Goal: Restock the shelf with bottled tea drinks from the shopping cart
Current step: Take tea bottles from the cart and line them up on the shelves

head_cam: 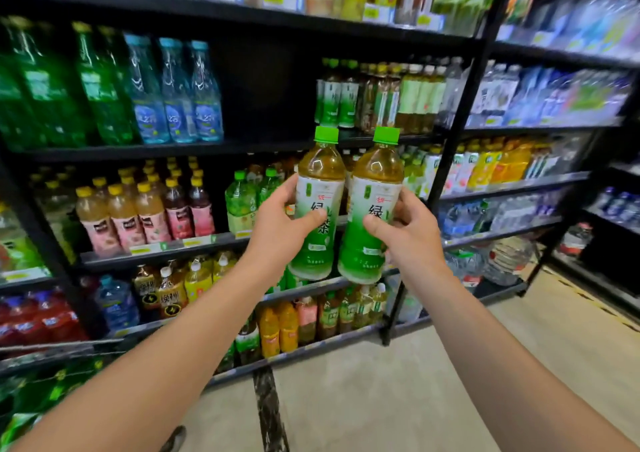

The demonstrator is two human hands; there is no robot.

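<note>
I hold two green tea bottles upright side by side in front of the black shelf (242, 146). My left hand (280, 219) grips the left tea bottle (317, 174) round its label. My right hand (408, 230) grips the right tea bottle (375, 181) the same way. Both bottles have green caps, amber tea and white-to-green labels. Matching green tea bottles (337, 98) stand on the shelf board behind and above them, with a dark gap (270, 95) to their left. The shopping cart is not in view.
Green soda bottles (86, 84) and blue water bottles (176, 95) stand left of the gap. Lower boards carry yellow-capped drinks (138, 209) and more teas. A black upright post (453, 133) divides this unit from water shelves (547, 98) on the right. Beige floor (381, 399) lies below.
</note>
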